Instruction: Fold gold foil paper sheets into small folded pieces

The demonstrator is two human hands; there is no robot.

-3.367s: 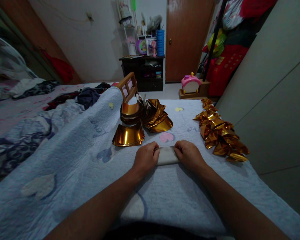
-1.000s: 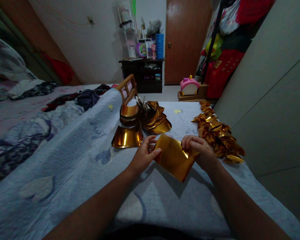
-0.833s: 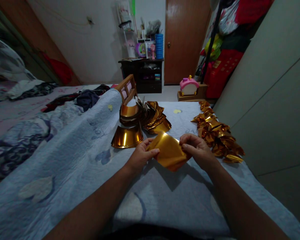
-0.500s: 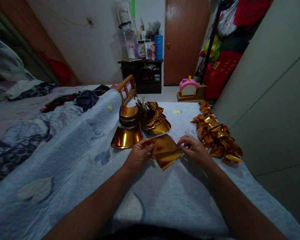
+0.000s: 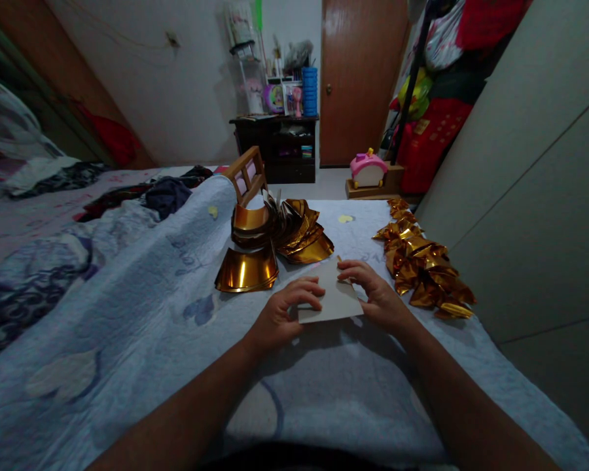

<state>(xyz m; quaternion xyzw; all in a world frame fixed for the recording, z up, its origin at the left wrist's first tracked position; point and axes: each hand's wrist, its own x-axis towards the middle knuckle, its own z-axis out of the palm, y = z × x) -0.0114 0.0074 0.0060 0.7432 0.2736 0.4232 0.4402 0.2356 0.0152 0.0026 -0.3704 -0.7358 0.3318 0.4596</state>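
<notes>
A sheet of gold foil paper (image 5: 331, 302), its pale back facing up, is held just above the bedspread. My left hand (image 5: 287, 307) grips its left side, fingers on top and thumb at the near corner. On the opposite edge, my right hand (image 5: 373, 294) is closed on the sheet, with a thin gold strip showing at the far corner. Beyond my left hand lies a small stack of curved gold sheets (image 5: 248, 269). A larger fanned pile of gold sheets (image 5: 299, 229) sits behind it. To the right is a heap of folded gold foil pieces (image 5: 419, 261).
A light blue patterned bedspread (image 5: 177, 366) covers the surface under my hands. A wooden frame (image 5: 248, 171) stands behind the gold piles. A pink and white toy (image 5: 368, 171) is past the far edge, and a pale cabinet (image 5: 535, 196) borders the right.
The foil sheet has turned over: its gold face showed before, and its pale back shows now. My fingers have moved onto its top at both sides.
</notes>
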